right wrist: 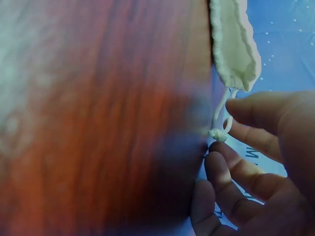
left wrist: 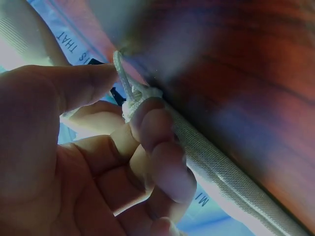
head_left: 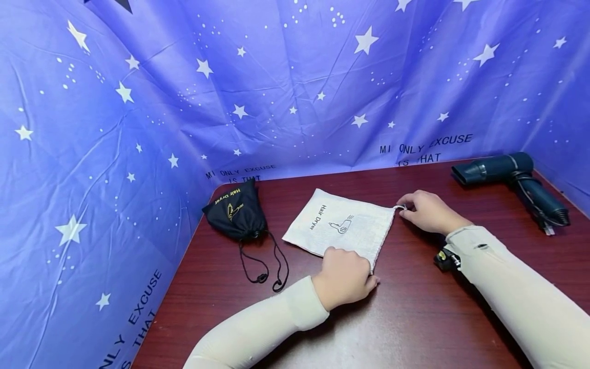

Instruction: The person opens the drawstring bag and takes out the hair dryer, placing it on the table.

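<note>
A white drawstring bag (head_left: 299, 225), printed "Hair Dryer" with a small dryer drawing, lies flat on the dark red table (head_left: 415, 318). Its mouth faces right. My left hand (head_left: 344, 277) grips the near corner of the mouth, fingers curled at the knotted cord end (left wrist: 123, 73), the thumb against the loop. At the far corner, my right hand (head_left: 428, 212) pinches the other cord loop (right wrist: 219, 110) between thumb and fingers, close to its knot. In the right wrist view the gathered mouth appears parted slightly.
On the left lies a black drawstring pouch (head_left: 237, 215), also marked "Hair Dryer", its cords trailing toward me. A dark hair dryer (head_left: 502, 169) with its cord bundled along the handle lies back right. Blue star-patterned cloth (head_left: 295, 77) walls in the table's back and sides.
</note>
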Demonstrator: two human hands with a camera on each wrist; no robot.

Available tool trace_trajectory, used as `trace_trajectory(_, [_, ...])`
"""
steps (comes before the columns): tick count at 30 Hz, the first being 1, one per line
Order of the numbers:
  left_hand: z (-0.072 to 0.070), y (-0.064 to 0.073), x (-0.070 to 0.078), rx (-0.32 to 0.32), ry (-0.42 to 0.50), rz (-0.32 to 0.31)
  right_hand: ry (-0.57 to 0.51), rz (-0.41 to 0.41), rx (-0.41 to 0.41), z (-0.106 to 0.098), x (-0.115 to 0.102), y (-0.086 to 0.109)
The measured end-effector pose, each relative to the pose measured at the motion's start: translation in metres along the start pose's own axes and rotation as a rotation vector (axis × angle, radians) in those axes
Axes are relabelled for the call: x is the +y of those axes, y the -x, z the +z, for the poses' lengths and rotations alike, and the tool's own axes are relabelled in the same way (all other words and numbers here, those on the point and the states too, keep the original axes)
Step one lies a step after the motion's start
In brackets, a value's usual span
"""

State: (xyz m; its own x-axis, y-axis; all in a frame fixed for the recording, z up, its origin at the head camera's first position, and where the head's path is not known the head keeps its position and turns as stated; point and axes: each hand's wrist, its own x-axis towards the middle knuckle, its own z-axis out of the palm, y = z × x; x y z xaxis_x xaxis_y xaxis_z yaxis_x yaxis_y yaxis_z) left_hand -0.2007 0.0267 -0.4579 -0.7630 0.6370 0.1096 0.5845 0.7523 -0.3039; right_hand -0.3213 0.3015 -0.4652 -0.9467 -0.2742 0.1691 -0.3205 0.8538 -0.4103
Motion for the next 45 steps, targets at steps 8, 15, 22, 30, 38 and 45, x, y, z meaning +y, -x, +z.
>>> trace_trajectory(8, [0.001, 0.003, -0.003, 0.026, -0.004, -0.001, 0.029, 0.045, 0.005, -0.002, 0.004, 0.004])
trace_trajectory(15, [0.001, 0.006, -0.006, 0.048, 0.002, -0.065, 0.033, 0.051, 0.01, -0.005, 0.012, 0.01])
trace_trajectory(22, [0.002, 0.008, -0.007, -0.028, 0.087, -0.054, 0.016, 0.067, -0.025, -0.009, 0.016, 0.015])
trace_trajectory(30, [0.0, 0.009, -0.009, -0.013, 0.106, 0.025, 0.048, 0.062, 0.089, -0.01, 0.0, 0.022])
trace_trajectory(38, [-0.004, 0.006, -0.01, -0.013, 0.089, 0.091, 0.099, -0.01, 0.076, -0.003, -0.031, 0.02])
trace_trajectory(45, [-0.003, 0.005, -0.007, 0.004, 0.077, 0.125, 0.17, -0.113, 0.044, 0.007, -0.052, 0.022])
